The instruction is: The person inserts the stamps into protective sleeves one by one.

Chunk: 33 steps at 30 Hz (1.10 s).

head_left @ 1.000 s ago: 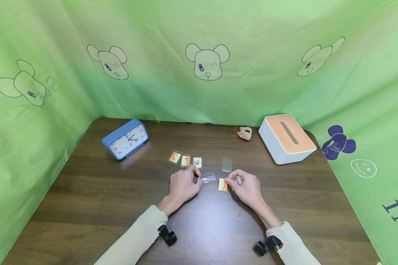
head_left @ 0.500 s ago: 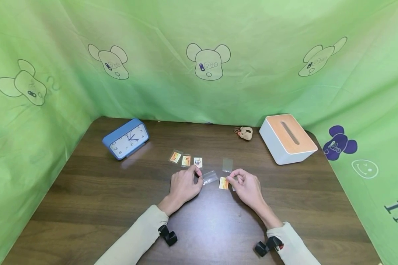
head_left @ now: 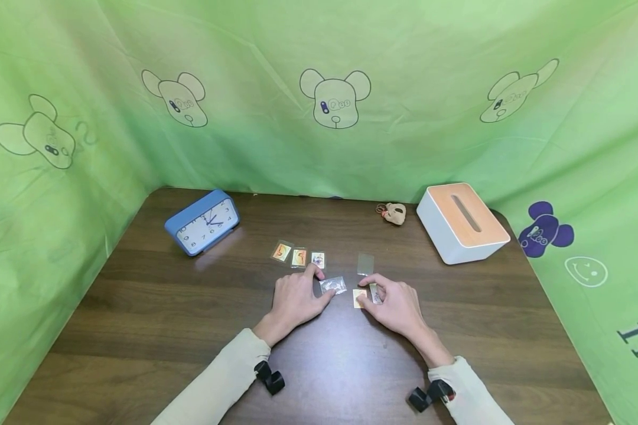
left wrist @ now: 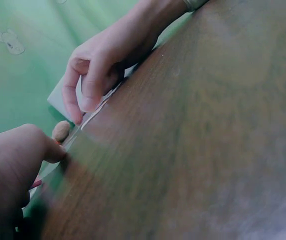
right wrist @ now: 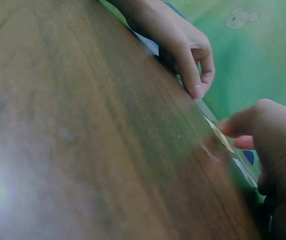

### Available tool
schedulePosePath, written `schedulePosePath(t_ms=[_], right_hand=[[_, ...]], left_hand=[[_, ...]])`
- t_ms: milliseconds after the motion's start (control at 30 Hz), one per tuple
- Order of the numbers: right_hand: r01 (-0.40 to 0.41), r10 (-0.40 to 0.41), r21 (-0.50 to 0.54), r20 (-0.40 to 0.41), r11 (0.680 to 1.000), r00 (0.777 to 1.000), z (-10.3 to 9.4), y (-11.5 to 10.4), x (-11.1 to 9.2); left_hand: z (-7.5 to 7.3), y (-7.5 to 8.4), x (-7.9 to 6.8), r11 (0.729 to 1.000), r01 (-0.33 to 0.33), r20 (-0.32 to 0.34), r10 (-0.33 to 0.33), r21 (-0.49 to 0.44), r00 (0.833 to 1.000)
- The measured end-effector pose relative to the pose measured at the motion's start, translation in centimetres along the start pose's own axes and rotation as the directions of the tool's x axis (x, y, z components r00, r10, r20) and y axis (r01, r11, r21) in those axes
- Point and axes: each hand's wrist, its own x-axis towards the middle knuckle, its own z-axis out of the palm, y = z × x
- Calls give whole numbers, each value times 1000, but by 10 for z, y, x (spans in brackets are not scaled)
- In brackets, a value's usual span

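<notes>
Progress, by the look of it: part done. 3 small cards, the left card [head_left: 282, 252], the middle card [head_left: 299, 257] and the right card [head_left: 318, 259], lie in a slightly uneven row, each w/ a clear margin round its print, so prob. already in plastic. Left to deal with, it seems: the orange card [head_left: 358, 293] at the right hand [head_left: 397, 303], no clear margin made out, so prob. bare, plus the pale card [head_left: 376, 294] just beside it, partly hidden by the hand. The flat sleeve [head_left: 365, 263] beyond them shows no print; the loose sleeve [head_left: 334, 285] near the left hand [head_left: 298, 297] looks card-free too, tho glare makes that hard to confirm.

L hand: thumb & index spread, thumb tip at the loose sleeve's near edge, nothing pinched. R hand: thumb on the orange card, index apart from it, close to the flat sleeve's lower edge; no pinch either. Can't tell how hard the thumb presses.

Materials: cards thin, rectangular, paper-like; loose sleeve glossy, creased film; flat sleeve smooth, greyish, see-through. Table [head_left: 340, 378] dark brown w/ straight wood grain. Farther back: a blue clock [head_left: 202, 223] w/ rounded corners, a lumpy beige pouch [head_left: 395, 213], and a white tissue box [head_left: 462, 223] w/ wood-look top.
</notes>
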Motion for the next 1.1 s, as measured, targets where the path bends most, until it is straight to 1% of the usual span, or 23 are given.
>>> schedulePosePath(t_ms=[100,167,267,333,400,600,700,767,800,900,1000,1100], right_hand=[[-34,36,-28,83,999,996,-4,-2,0],[-63,66,-32,123,998,990,-6,-3,1],[-95,98,-25,151,995,984,-8,-3,1],[-104,104,-6,149,995,983,-9,-5,1],[-99,95,24,131,995,987,-10,-5,2],[-42,37,100,52,994,998,-7,-1,1],[-70,64,160,38,985,997,-5,1,1],[-108,103,231,34,967,994,-6,0,1],[-135,130,273,37,952,991,-6,-1,2],[-178,190,413,12,893,982,-6,-4,3],[-185,237,528,-32,829,971,-5,-7,4],[-168,270,599,-82,783,959,-2,-10,4]], left_hand=[[0,0,1,1000,7,19,-7,-5,1000],[1,-1,1,1000,12,24,-12,-16,1000],[3,-2,1,999,12,16,-11,-48,1000],[4,-3,1,997,8,-2,-8,-79,1000],[4,-4,1,993,3,-25,-6,-121,1000],[1,-2,1,969,5,-72,-23,-246,997],[2,-2,1,955,9,-74,-32,-295,997],[2,-2,1,946,12,-69,-37,-323,997],[2,-2,1,942,14,-65,-38,-335,997],[2,-2,2,933,17,-48,-36,-358,998],[2,-2,2,926,12,-37,-28,-378,999],[2,-2,3,917,5,-23,-16,-399,1000]])
